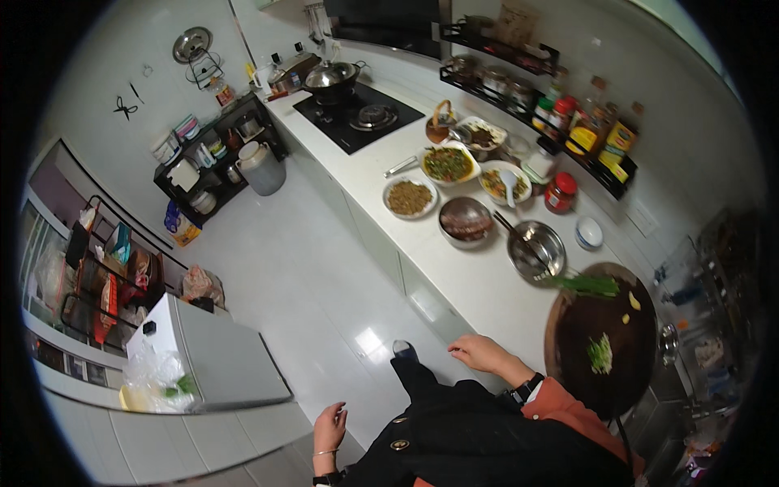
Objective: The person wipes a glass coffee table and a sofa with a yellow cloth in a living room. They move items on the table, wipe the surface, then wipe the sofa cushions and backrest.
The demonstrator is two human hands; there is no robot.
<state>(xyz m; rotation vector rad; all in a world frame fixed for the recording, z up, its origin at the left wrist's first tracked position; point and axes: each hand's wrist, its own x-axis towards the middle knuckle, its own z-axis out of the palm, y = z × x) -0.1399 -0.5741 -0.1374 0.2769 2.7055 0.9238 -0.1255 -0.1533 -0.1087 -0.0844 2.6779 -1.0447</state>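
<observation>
Nothing is held in my left hand (330, 426), which hangs over the floor with its fingers loosely curled. My right hand (484, 353), also holding nothing, is just off the counter's front edge, left of a round wooden chopping board (569, 389). On the board lie a bunch of green scallions (589, 285), garlic cloves (634, 300) and a small heap of chopped scallion (600, 354). Beside it stands a steel bowl (544, 243) with dark chopsticks (510, 225). Another metal bowl holds raw meat (465, 219). Farther back are a plate of minced food (410, 198) and a dish of green vegetables (448, 164).
A lidded wok (331, 78) stands on the black hob (350, 131). A red-lidded jar (560, 192) and a small white bowl (589, 232) are near the wall. A grey lidded bin (261, 170) stands by black shelves. A white cabinet (225, 353) is at left.
</observation>
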